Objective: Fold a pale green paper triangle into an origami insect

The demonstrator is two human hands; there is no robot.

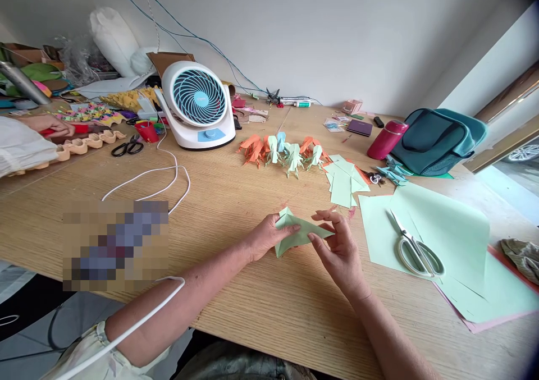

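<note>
A folded piece of pale green paper is held just above the wooden table, between both hands. My left hand grips its wide end, with the thumb lying on top. My right hand is at the narrow, pointed end on the right; its thumb presses the near edge and the fingers curl round the tip. Behind the hands stand several folded paper figures in orange, light green and blue. Cut green paper pieces lie in a loose pile to their right.
White-handled scissors rest on large green sheets at right. Behind are a pink bottle and teal bag. A white fan, black scissors and another person's hand are at left. A white cable crosses the table.
</note>
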